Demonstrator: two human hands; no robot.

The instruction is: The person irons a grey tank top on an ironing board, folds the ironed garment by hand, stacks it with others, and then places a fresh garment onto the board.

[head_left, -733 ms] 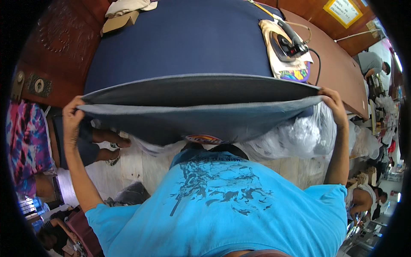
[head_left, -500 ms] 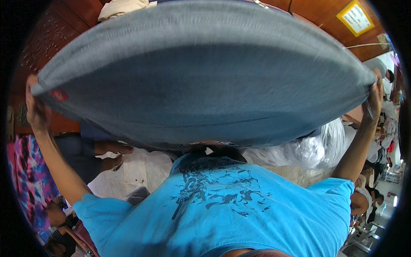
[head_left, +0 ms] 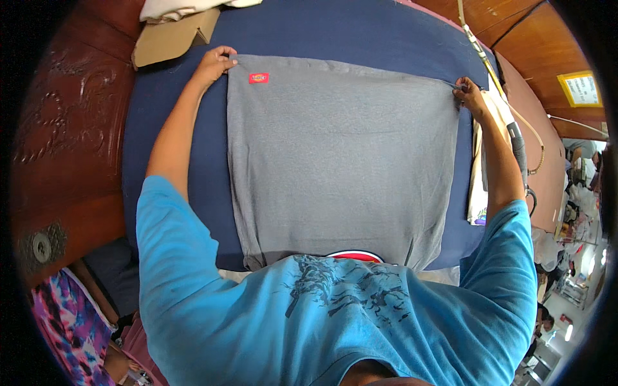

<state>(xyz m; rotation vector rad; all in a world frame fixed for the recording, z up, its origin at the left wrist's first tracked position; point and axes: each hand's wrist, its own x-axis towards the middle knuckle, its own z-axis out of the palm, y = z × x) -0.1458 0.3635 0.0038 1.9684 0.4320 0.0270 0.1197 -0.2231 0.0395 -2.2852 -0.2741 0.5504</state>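
Half a second ago the grey shirt (head_left: 341,161) billowed in the air; now it lies flat on the blue surface (head_left: 174,161). Left hand (head_left: 215,62) pinches its far left corner by the red tag (head_left: 259,78), right hand (head_left: 470,96) pinches the far right corner.
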